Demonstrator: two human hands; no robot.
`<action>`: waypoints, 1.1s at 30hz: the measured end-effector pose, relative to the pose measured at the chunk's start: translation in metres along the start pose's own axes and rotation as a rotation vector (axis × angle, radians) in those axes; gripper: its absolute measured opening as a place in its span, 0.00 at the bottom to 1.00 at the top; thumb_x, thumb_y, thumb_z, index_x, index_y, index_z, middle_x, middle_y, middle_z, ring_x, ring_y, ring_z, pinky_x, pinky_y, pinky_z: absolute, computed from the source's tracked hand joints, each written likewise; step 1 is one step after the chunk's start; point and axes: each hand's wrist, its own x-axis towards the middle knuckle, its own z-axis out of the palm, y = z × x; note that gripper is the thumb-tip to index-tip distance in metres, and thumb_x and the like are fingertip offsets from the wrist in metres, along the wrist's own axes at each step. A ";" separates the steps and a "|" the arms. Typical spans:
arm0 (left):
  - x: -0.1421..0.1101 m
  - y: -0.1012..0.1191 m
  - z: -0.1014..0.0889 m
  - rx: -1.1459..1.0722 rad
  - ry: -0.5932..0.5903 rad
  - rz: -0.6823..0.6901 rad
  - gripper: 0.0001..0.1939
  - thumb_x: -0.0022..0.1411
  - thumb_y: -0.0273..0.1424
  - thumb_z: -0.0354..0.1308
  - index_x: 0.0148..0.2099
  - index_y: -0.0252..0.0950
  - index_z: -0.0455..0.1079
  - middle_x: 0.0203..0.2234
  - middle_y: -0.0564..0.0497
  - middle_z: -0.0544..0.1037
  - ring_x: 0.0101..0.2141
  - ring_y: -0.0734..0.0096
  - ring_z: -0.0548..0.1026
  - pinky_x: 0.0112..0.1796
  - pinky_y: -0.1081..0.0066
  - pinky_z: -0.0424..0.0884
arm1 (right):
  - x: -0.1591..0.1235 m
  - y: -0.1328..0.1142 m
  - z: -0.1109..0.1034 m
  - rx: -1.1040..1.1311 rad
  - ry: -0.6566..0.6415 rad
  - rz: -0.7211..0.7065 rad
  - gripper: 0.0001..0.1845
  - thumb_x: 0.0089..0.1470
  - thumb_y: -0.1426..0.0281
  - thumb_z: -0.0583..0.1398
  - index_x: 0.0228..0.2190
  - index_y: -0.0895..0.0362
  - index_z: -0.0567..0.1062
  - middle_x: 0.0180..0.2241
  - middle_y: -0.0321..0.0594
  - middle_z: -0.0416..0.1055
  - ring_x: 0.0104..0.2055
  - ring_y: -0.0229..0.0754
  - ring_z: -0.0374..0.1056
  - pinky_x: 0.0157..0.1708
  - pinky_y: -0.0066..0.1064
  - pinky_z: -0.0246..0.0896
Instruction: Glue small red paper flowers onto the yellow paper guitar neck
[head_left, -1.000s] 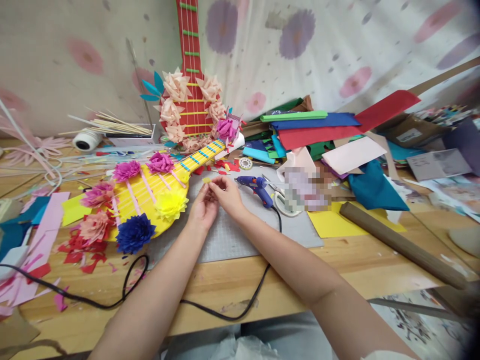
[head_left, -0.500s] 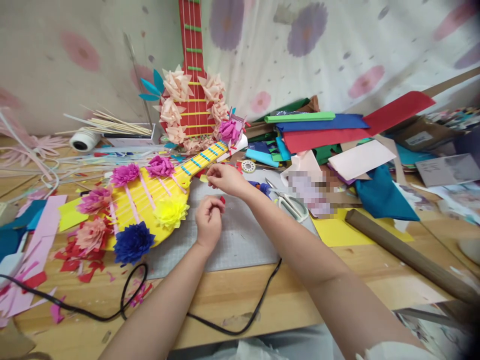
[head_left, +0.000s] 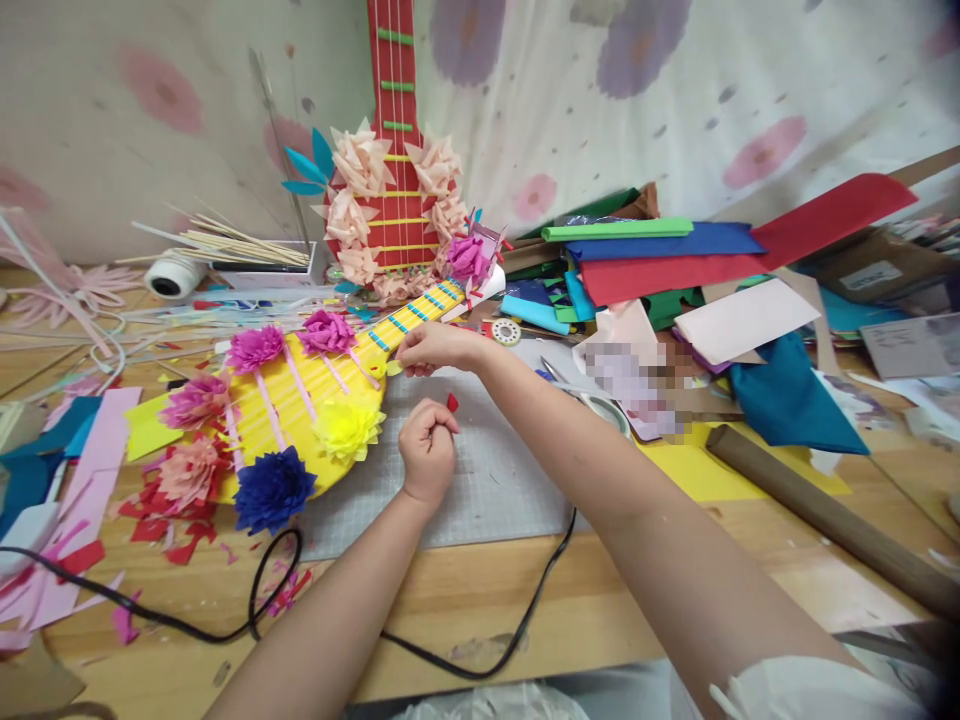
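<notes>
A yellow paper guitar (head_left: pixel 300 400) decorated with paper flowers lies on the table left of centre. My right hand (head_left: pixel 435 348) reaches over to its neck and pinches a small yellow paper piece (head_left: pixel 394 367) against it. My left hand (head_left: pixel 427 445) is closed over the grey cutting mat (head_left: pixel 487 480), pinching a tiny red scrap (head_left: pixel 452 402). A yellow paper flower (head_left: pixel 346 428) and a blue one (head_left: pixel 272 488) sit on the guitar body just left of my left hand.
A red paper guitar (head_left: pixel 394 150) with peach flowers leans on the wall. Scissors (head_left: pixel 592 398) lie behind my right forearm. Stacked coloured paper sheets (head_left: pixel 675 255) fill the right. A brown cardboard tube (head_left: pixel 825 515) lies at right. A black cord (head_left: pixel 270 570) crosses the table front.
My hands have parted: the right moved left to the yellow guitar's neck with the yellow piece, the left drew back over the mat. The blue glue gun is now hidden behind my right arm.
</notes>
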 end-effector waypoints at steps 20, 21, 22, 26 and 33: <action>0.001 -0.001 -0.001 0.015 -0.007 0.007 0.13 0.46 0.15 0.44 0.20 0.36 0.62 0.17 0.55 0.65 0.23 0.76 0.65 0.27 0.73 0.61 | 0.005 -0.007 0.000 0.170 -0.130 0.068 0.09 0.45 0.83 0.55 0.18 0.63 0.68 0.16 0.35 0.66 0.18 0.28 0.59 0.18 0.18 0.53; 0.001 -0.002 -0.001 0.016 -0.004 0.004 0.13 0.46 0.15 0.44 0.20 0.36 0.62 0.17 0.55 0.65 0.23 0.76 0.65 0.27 0.73 0.61 | 0.005 -0.007 0.000 0.184 -0.135 0.069 0.09 0.46 0.83 0.55 0.18 0.63 0.68 0.16 0.35 0.67 0.18 0.28 0.59 0.18 0.18 0.53; 0.001 -0.002 -0.001 0.017 -0.003 0.001 0.13 0.46 0.15 0.44 0.20 0.36 0.62 0.18 0.55 0.65 0.23 0.76 0.65 0.27 0.73 0.61 | 0.005 -0.007 0.000 0.195 -0.140 0.071 0.09 0.46 0.83 0.55 0.18 0.63 0.68 0.17 0.36 0.67 0.18 0.28 0.59 0.18 0.18 0.54; 0.002 -0.002 -0.002 0.023 -0.002 -0.010 0.12 0.46 0.16 0.44 0.19 0.36 0.61 0.17 0.55 0.65 0.23 0.76 0.65 0.27 0.73 0.61 | 0.004 -0.006 0.000 0.214 -0.147 0.082 0.09 0.48 0.81 0.55 0.19 0.64 0.68 0.18 0.36 0.68 0.19 0.27 0.60 0.18 0.17 0.55; 0.004 -0.002 -0.002 0.021 0.008 -0.001 0.13 0.46 0.16 0.44 0.19 0.37 0.61 0.17 0.55 0.65 0.23 0.75 0.66 0.28 0.73 0.62 | -0.005 0.008 0.004 0.329 -0.081 -0.053 0.06 0.53 0.77 0.52 0.30 0.61 0.69 0.24 0.37 0.72 0.25 0.30 0.67 0.27 0.21 0.63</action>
